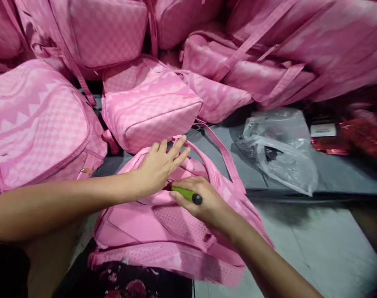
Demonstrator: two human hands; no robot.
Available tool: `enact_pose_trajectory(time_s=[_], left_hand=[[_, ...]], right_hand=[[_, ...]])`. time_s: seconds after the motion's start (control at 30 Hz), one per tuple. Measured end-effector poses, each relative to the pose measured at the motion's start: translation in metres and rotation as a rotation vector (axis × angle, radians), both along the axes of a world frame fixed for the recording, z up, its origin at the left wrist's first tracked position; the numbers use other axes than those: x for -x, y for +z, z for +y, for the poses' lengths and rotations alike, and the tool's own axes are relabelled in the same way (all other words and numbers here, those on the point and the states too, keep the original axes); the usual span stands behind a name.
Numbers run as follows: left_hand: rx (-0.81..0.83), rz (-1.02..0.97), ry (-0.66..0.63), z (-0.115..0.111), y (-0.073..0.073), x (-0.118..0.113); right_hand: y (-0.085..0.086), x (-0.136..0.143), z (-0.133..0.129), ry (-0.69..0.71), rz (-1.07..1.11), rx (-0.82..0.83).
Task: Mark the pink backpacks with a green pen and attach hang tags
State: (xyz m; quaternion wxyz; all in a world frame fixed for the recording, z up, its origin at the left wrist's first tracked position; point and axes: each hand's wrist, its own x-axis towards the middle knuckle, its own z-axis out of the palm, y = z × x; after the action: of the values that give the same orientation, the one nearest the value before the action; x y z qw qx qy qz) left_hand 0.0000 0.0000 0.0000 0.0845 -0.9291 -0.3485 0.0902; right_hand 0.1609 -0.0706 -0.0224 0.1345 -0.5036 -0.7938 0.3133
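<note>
While the right hand (pixel 206 199) grips a tool (pixel 185 193) (tip obscured), the left hand (pixel 159 167) splays over a backpack (pixel 134 225).

Grey table (pixel 340 171): pink bags (pixel 163 118), clear plastic bag (pixel 286 138)

Backpack (pixel 176 219) before bags (pixel 163 120) (plastic (pixel 284 151) right)

One close head-worn view, forward and downward
</note>
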Motion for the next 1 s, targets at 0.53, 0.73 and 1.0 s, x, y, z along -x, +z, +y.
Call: enact_pose_trajectory(time_s=[0.53, 0.73, 1.0], left_hand=[[-0.004, -0.032, -0.148, 0.008, -0.013, -0.006], [0.063, 0.036, -0.068, 0.007, -0.003, -0.010], [0.086, 0.053, -0.119, 0.015, 0.000, -0.006]], right_hand=[[-0.033, -0.003, -0.029, -0.266, 0.094, -0.364], [-0.016, -0.013, -0.031, -0.257, 0.296, -0.193], [-0.013, 0.003, -0.028, -0.356, 0.171, -0.325]])
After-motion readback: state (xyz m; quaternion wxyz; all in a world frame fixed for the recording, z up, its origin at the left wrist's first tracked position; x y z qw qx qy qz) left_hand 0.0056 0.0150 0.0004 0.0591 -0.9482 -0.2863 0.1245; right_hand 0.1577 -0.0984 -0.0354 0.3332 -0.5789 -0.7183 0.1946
